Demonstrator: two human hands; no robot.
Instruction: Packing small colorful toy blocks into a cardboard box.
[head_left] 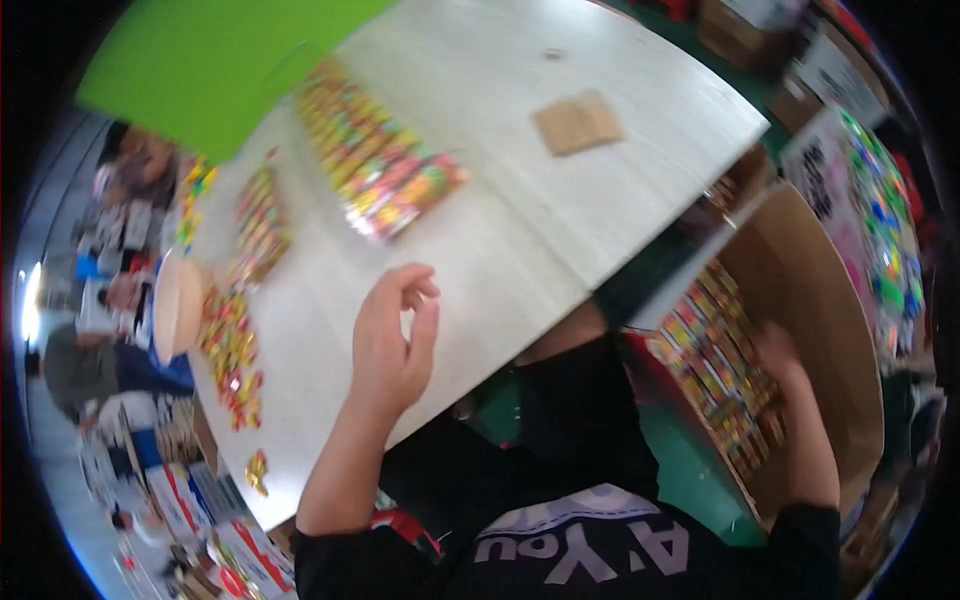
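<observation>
My left hand hovers over the white table, its fingers loosely bent and the thumb apart from them, with nothing in it. A little beyond it lies a large clear pack of colourful wrapped candies, and a smaller similar pack rests to its left. My right hand reaches down into a cardboard box at my right. Rows of small colourful packs fill part of that box, and the hand is at their edge. Its fingers are blurred, so I cannot see whether they grip a pack.
Loose candies lie by a pale round bowl at the table's left edge. A green sheet covers the far left corner. A folded brown cardboard piece sits on the white table. Bright packages stand beyond the box.
</observation>
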